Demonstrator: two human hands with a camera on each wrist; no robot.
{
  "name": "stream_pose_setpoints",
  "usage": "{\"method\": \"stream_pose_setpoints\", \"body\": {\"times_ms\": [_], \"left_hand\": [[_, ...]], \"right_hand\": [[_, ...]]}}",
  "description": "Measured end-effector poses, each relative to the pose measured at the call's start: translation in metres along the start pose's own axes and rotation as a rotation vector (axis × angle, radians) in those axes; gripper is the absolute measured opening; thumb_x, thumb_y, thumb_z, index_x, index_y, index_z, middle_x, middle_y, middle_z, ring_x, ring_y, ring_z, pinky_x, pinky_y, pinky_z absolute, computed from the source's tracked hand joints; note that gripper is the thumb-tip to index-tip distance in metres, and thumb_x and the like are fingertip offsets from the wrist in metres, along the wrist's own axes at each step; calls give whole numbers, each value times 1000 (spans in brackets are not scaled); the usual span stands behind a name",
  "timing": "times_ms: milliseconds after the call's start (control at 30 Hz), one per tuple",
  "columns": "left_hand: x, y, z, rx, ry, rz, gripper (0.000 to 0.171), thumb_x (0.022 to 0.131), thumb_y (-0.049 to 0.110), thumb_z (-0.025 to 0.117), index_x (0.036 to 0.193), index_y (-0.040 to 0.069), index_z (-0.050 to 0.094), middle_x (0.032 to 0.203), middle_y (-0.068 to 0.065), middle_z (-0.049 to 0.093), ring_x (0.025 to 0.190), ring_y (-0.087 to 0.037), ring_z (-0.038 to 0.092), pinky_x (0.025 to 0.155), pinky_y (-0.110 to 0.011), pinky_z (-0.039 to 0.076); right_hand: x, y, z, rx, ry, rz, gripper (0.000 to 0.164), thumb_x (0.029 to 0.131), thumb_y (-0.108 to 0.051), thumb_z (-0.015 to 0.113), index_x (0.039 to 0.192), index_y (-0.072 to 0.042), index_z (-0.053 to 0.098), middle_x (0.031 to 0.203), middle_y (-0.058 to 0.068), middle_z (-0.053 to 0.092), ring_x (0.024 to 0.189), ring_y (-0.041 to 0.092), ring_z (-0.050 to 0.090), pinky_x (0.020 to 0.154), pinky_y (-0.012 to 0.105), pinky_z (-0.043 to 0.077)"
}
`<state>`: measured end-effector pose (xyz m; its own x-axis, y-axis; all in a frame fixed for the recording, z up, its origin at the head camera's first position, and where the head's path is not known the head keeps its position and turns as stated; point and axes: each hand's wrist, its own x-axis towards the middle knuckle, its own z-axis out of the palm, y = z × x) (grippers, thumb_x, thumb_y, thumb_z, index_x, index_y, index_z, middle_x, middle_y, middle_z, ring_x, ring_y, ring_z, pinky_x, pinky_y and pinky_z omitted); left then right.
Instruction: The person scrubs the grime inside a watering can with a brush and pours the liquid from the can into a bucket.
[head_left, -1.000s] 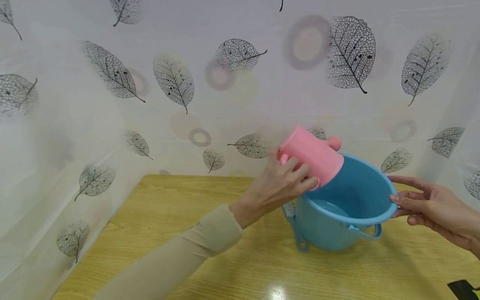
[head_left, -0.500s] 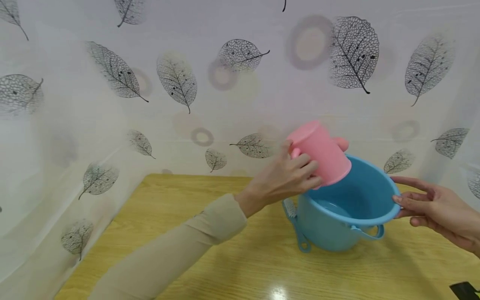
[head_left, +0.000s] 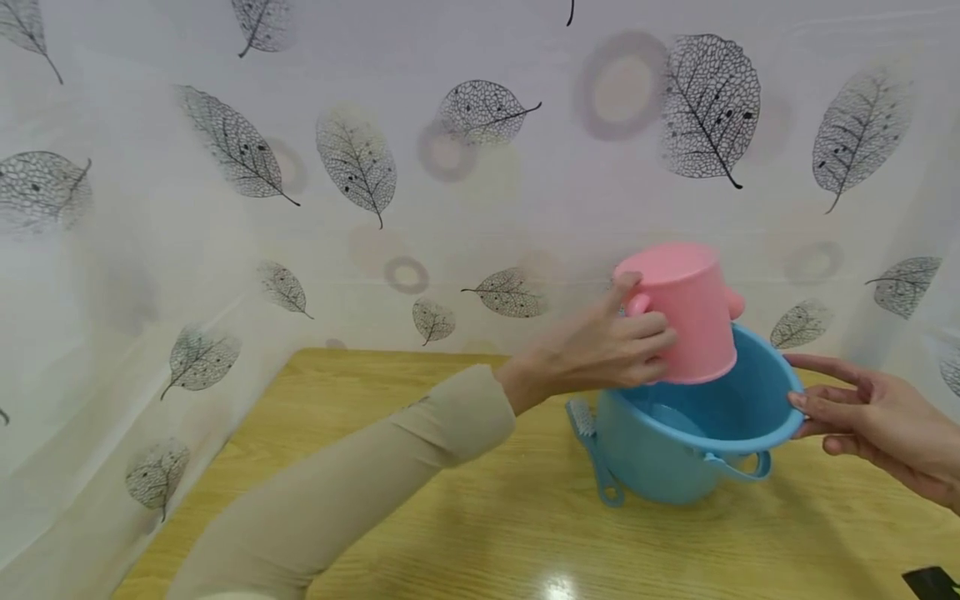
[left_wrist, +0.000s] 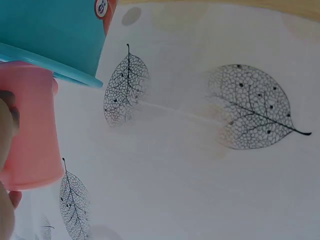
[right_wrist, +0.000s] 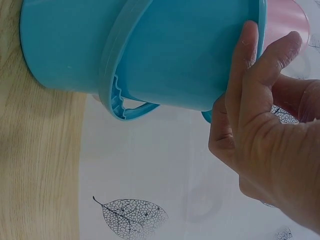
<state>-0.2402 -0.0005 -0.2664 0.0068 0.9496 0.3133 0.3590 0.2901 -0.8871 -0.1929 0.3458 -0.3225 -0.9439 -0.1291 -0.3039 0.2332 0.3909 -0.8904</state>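
Observation:
My left hand (head_left: 607, 346) grips the handle of a pink cup (head_left: 693, 325) that has a stubby rounded knob or spout on its far side. Bottom up, the cup hangs over the mouth of a blue bucket (head_left: 663, 471), its lip near the back-left part of the opening. In the left wrist view, the cup (left_wrist: 32, 135) shows beside the bucket's rim (left_wrist: 75, 75). On the right, my right hand (head_left: 873, 412) pinches the bucket's rim, thumb on top and fingers along the outside. Whatever is inside the cup is hidden.
A blue scrubbing brush (head_left: 596, 458) lies on the wooden table (head_left: 390, 433), against the bucket's left side. The bucket's handle (head_left: 742, 467) hangs down in front. Behind stands a leaf-patterned sheet (head_left: 480, 208). A dark object (head_left: 930, 582) shows at the lower right corner.
My left hand has moved right and turned the cup from a sideways tilt to bottom up over the bucket. The right hand stays on the rim.

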Motion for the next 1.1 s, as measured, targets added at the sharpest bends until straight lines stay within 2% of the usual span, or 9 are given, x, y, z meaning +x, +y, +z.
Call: {"method": "stream_pose_setpoints", "body": {"times_ms": [133, 267, 633, 900, 1100], "left_hand": [[8, -3, 1, 50, 55, 43, 51, 103, -6, 28, 90, 26, 65, 94, 6, 59, 94, -14, 56, 103, -50, 46], [15, -4, -1, 81, 85, 49, 50, 103, -9, 29, 90, 22, 65, 91, 7, 58, 90, -13, 55, 103, -47, 47], [14, -3, -1, 104, 43, 19, 52, 101, -11, 29, 89, 24, 66, 92, 7, 58, 90, -13, 55, 102, -46, 48], [14, -3, 0, 111, 61, 11, 49, 100, -12, 31, 83, 24, 60, 90, 7, 56, 88, -12, 53, 102, -45, 47], [14, -2, 0, 118, 41, 5, 50, 100, -12, 30, 84, 24, 60, 91, 7, 56, 89, -12, 53, 102, -44, 47]], "right_hand": [[0, -1, 0, -14, -4, 4, 86, 107, -27, 53, 164, -20, -11, 96, -11, 75, 84, 18, 78, 64, 27, 62], [-1, -2, 0, -19, -4, 5, 88, 107, -26, 53, 163, -18, -13, 95, -10, 74, 84, 17, 77, 64, 27, 62], [0, -1, 0, 15, -21, 11, 88, 107, -24, 53, 163, -19, -14, 94, -6, 76, 83, 18, 78, 63, 27, 62], [1, -1, -1, 16, -18, 14, 90, 106, -24, 54, 163, -19, -15, 94, -7, 76, 83, 18, 78, 64, 27, 62], [1, -1, -1, 16, -21, 16, 90, 106, -23, 54, 163, -18, -16, 94, -6, 76, 83, 18, 78, 63, 27, 62]]}}
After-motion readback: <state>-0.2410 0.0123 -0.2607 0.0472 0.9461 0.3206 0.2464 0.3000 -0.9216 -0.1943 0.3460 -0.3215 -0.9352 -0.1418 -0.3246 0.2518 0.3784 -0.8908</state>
